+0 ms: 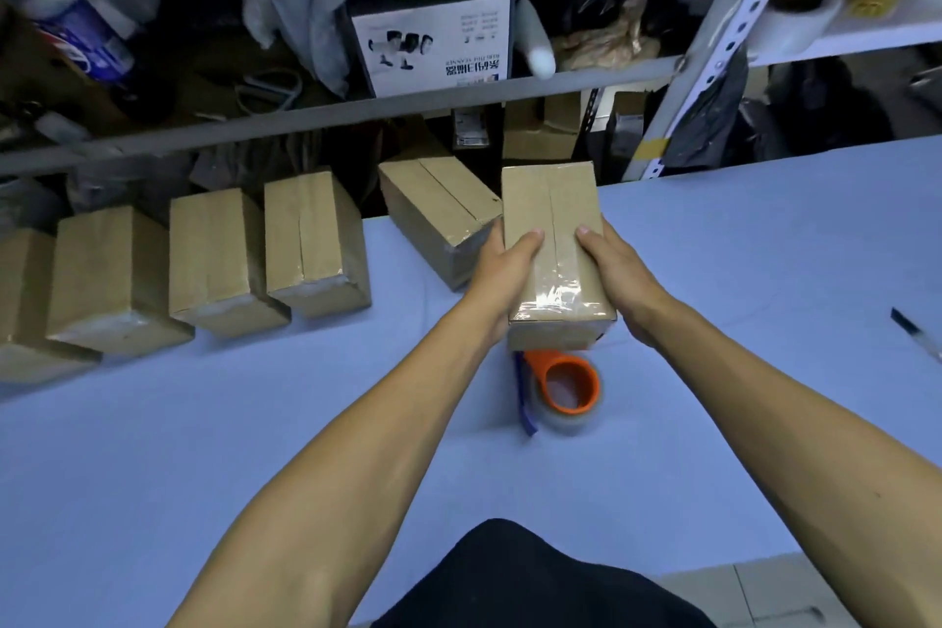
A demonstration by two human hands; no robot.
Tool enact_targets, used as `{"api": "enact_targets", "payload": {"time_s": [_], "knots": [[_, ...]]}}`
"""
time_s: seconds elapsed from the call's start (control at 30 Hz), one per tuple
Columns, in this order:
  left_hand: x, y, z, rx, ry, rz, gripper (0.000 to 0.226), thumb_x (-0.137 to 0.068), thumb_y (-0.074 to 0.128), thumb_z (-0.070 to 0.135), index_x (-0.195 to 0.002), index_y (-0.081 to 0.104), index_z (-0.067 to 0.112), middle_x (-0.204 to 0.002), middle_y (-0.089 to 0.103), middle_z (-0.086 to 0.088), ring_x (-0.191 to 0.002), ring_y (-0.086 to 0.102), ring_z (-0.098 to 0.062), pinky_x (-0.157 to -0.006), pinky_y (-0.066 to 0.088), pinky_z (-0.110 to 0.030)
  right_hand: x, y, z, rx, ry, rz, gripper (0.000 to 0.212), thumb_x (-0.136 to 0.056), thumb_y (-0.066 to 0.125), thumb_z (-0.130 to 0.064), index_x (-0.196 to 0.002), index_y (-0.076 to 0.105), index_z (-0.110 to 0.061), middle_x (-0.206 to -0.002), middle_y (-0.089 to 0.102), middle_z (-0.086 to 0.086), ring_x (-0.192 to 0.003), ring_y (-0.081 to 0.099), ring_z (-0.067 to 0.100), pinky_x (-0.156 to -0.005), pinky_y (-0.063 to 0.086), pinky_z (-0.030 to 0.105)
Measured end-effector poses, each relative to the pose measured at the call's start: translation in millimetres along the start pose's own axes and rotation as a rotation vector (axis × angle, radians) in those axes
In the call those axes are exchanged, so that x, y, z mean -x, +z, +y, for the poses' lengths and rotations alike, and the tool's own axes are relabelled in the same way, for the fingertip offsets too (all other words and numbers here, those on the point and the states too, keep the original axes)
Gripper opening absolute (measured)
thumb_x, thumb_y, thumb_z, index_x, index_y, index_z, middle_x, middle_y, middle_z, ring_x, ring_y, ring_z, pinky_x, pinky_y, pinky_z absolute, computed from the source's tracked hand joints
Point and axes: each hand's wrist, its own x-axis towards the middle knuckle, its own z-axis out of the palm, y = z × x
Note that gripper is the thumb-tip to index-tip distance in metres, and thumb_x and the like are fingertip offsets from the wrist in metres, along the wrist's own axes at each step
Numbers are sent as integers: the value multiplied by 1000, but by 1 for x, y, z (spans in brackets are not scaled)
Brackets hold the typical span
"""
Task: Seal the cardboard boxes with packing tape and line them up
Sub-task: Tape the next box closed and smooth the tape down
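Observation:
I hold a taped cardboard box (553,219) above the blue table (255,423). My left hand (502,270) grips its left side with the thumb on top; my right hand (619,278) grips its right side the same way. Clear tape shines along the top seam and over the near end. Under the box's near end lies an orange tape dispenser with a clear roll (566,390). To the left, several sealed boxes (313,240) stand in a row along the table's far edge. One more box (438,214) sits skewed just left of the held one.
A metal shelf rail (357,110) runs behind the table, with a printed carton (433,36), a bottle and bags on it. A white upright post (713,46) stands at right. A pen (917,334) lies near the right edge. A dark garment (535,581) fills the bottom.

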Motion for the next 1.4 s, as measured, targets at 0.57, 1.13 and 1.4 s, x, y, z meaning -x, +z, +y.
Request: {"api": "enact_targets", "payload": {"time_s": [0.57, 1.13, 1.4], "knots": [[-60, 11, -12, -96, 64, 292, 40, -87, 56, 23, -126, 56, 21, -113, 69, 0, -103, 66, -17, -95, 53, -42, -82, -2, 13, 22, 108, -94, 45, -90, 40, -45, -133, 52, -43, -111, 70, -17, -97, 68, 5, -82, 50, 30], [-95, 13, -16, -106, 22, 166, 28, -88, 58, 30, -117, 60, 28, -108, 73, 3, -101, 69, -19, -97, 53, -46, -103, -11, 15, 35, 79, -22, 45, -91, 43, -43, -136, 46, -48, -121, 66, -19, -109, 64, 9, -102, 48, 42], [-122, -6, -30, -159, -8, 243, 28, -90, 57, 31, -118, 56, 31, -111, 69, 4, -99, 68, -16, -92, 55, -42, -129, 9, 27, 18, 131, -77, 43, -92, 53, -45, -134, 46, -50, -118, 66, -21, -107, 65, 7, -102, 48, 41]]}}
